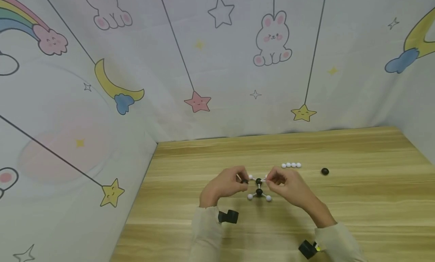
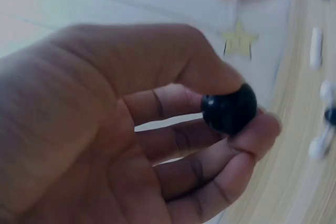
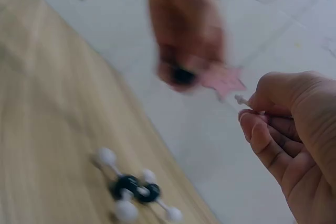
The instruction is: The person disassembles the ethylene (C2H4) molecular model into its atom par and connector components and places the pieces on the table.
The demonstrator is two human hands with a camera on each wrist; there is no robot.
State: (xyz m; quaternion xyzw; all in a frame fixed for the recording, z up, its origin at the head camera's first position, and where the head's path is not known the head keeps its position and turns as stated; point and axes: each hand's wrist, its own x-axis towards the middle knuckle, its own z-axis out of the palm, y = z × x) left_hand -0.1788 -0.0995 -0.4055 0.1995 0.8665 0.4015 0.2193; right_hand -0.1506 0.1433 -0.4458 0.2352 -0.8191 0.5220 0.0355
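Observation:
My left hand point(image 1: 225, 183) pinches a black ball point(image 2: 230, 109) between thumb and fingertips, seen close in the left wrist view. My right hand point(image 1: 293, 186) holds a thin white connector peg point(image 3: 242, 100) between thumb and index finger, one end sticking out. Both hands are raised above the table with a gap between ball and peg. Below and between them in the head view, a ball-and-stick molecule model point(image 1: 259, 192) rests on the wood. It has two black balls joined in the middle, with white balls on white sticks at both ends.
Behind the right hand, several white balls point(image 1: 291, 165) lie in a short row on the wooden table point(image 1: 380, 186). A loose black ball point(image 1: 325, 171) sits farther right. A patterned cloth point(image 1: 234, 114) hangs along the back and sides of the table.

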